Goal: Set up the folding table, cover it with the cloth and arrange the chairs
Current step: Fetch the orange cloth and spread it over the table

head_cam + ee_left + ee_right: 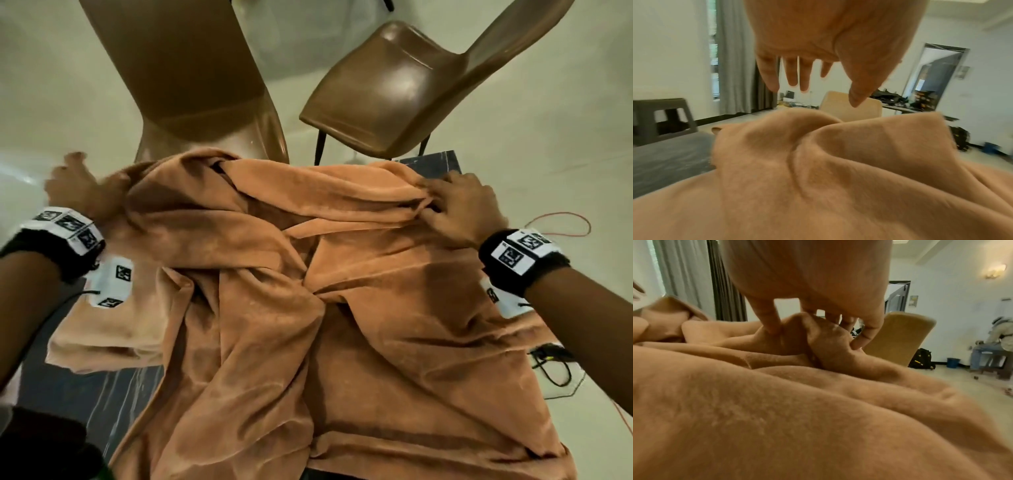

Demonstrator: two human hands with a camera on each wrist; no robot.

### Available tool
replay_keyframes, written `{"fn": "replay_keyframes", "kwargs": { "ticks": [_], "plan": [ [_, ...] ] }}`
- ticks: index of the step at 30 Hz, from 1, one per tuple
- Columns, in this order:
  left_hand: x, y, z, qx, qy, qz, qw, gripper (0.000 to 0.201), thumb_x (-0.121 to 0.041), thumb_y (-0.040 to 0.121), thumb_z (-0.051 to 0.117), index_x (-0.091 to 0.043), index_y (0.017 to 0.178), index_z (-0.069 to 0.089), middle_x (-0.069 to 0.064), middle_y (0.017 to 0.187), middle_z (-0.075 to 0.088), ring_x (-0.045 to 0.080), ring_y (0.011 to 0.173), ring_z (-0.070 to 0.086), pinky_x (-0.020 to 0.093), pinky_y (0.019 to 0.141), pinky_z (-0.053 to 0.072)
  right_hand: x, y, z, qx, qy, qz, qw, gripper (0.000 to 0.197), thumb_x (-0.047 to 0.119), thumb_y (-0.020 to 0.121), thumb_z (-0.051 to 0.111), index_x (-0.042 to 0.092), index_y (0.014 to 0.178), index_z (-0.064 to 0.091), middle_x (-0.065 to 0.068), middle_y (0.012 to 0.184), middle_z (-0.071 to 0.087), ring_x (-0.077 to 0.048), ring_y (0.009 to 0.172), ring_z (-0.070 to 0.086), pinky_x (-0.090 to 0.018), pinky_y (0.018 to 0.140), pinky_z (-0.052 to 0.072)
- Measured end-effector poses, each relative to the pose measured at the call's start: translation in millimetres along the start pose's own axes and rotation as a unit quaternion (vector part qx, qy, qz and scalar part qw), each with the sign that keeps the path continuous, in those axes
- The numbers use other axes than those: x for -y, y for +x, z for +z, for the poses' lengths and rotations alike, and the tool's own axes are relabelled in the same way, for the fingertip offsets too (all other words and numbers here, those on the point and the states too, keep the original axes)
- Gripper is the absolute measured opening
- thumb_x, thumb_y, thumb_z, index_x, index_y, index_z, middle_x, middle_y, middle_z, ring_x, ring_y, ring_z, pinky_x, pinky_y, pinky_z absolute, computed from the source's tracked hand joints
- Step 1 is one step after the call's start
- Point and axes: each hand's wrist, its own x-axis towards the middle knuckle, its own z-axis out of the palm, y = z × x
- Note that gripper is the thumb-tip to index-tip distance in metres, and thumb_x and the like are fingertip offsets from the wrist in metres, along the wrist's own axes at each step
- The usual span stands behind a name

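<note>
Head view, nearest the wearer: an orange-brown plush cloth (342, 308) lies bunched in deep folds over the dark, marble-patterned surface (85, 394) of the folding table, whose bare top shows at the near left and at the far right corner. A paler folded flap of the cloth lies at the left, beside the left wrist band.

Right hand (462, 209) — fingers (768, 321) and thumb pinch a raised ridge of the cloth near the far right corner of the surface; the right wrist view shows the fold gathered between them.

Left hand (73, 188) — at the far left edge of the cloth. In the left wrist view its fingers (768, 76) hang straight and spread above the folds, holding nothing; the head view is blurred here, so contact with the cloth cannot be told.

Beyond the surface stand two brown leather-look chairs on the pale floor (51, 85). The left chair (191, 68) stands just beside the far edge, the cloth lapping against its seat. The right chair (394, 89), with thin dark legs, stands close to the far right corner and is turned at an angle.

To the right, on the floor, lie an orange cable (565, 222) and black wires (555, 366). In the right wrist view a seated person (999, 337) is seen far off by the wall.
</note>
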Motion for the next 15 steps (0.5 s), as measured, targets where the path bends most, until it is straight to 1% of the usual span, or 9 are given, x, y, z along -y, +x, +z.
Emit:
{"fn": "replay_keyframes", "kwargs": {
  "ticks": [3,5,7,8,9,11,12,14,15],
  "plan": [
    [-55.1,-59.9,-3.9,0.078,0.035,0.152,0.985,0.077,-0.061,0.081,0.069,-0.016,0.141,0.048,0.030,0.133,0.053,0.052,0.122,0.051,0.058,0.102,0.045,15.8,16.5,7.3,-0.012,0.049,0.027,0.998,0.060,0.068,0.089,0.045,0.033,0.134,0.063,-0.016,0.124,0.060,-0.041,0.117,0.053,-0.055,0.094,0.046],
    [-80.4,-81.3,9.3,0.128,0.034,0.231,0.964,0.084,-0.067,0.075,0.068,-0.021,0.142,0.046,0.022,0.135,0.056,0.043,0.123,0.055,0.051,0.101,0.047,21.2,38.3,5.3,0.048,0.039,0.038,0.997,0.063,0.072,0.088,0.049,0.037,0.141,0.055,-0.016,0.131,0.059,-0.040,0.123,0.053,-0.052,0.099,0.046],
    [-102.3,-96.1,25.4,0.169,0.058,0.246,0.953,0.095,-0.069,0.074,0.069,-0.025,0.150,0.033,0.020,0.142,0.053,0.041,0.127,0.054,0.048,0.102,0.048,24.4,51.1,4.6,0.153,0.014,0.037,0.987,0.067,0.069,0.084,0.052,0.044,0.145,0.041,-0.011,0.134,0.061,-0.038,0.122,0.057,-0.047,0.098,0.048],
    [-107.5,-99.7,33.2,0.187,0.081,0.229,0.952,0.096,-0.064,0.077,0.072,-0.025,0.153,0.027,0.022,0.141,0.054,0.044,0.125,0.055,0.049,0.100,0.049,26.2,53.9,5.1,0.198,-0.012,0.032,0.980,0.062,0.062,0.085,0.054,0.045,0.142,0.041,-0.010,0.132,0.063,-0.038,0.118,0.060,-0.045,0.095,0.049],
    [-111.7,-103.3,39.8,0.192,0.100,0.218,0.952,0.092,-0.055,0.081,0.074,-0.022,0.153,0.028,0.023,0.136,0.057,0.045,0.121,0.058,0.049,0.098,0.051,24.7,56.6,9.1,0.214,-0.037,0.023,0.976,0.052,0.053,0.086,0.057,0.041,0.136,0.047,-0.010,0.128,0.065,-0.038,0.112,0.063,-0.044,0.092,0.050],
    [-112.4,-104.2,48.4,0.175,0.109,0.229,0.951,0.066,-0.035,0.085,0.072,-0.018,0.141,0.041,0.022,0.118,0.065,0.045,0.110,0.062,0.054,0.096,0.052,21.1,61.9,11.8,0.188,-0.064,0.018,0.980,0.035,0.038,0.086,0.061,0.033,0.121,0.060,-0.013,0.118,0.069,-0.038,0.105,0.065,-0.041,0.085,0.050],
    [-110.1,-104.4,50.6,0.168,0.106,0.243,0.949,0.052,-0.030,0.084,0.067,-0.018,0.131,0.048,0.020,0.110,0.067,0.044,0.103,0.064,0.056,0.093,0.053,18.1,64.8,10.0,0.159,-0.069,0.026,0.985,0.031,0.034,0.085,0.062,0.031,0.116,0.063,-0.013,0.115,0.070,-0.039,0.103,0.065,-0.040,0.082,0.049],
    [-103.4,-100.1,49.6,0.159,0.115,0.269,0.943,0.037,-0.028,0.084,0.058,-0.020,0.120,0.057,0.018,0.106,0.069,0.041,0.096,0.066,0.052,0.086,0.056,8.6,74.1,1.5,0.072,-0.049,0.062,0.994,0.027,0.026,0.085,0.059,0.025,0.111,0.065,-0.018,0.108,0.070,-0.043,0.098,0.065,-0.041,0.078,0.049],
    [-99.9,-96.2,47.4,0.166,0.127,0.274,0.939,0.036,-0.026,0.086,0.059,-0.020,0.122,0.059,0.018,0.109,0.069,0.040,0.095,0.066,0.049,0.085,0.056,2.6,81.6,-3.2,0.024,-0.031,0.087,0.995,0.026,0.022,0.085,0.056,0.021,0.110,0.064,-0.021,0.104,0.069,-0.046,0.095,0.064,-0.044,0.076,0.050]
  ]
}}
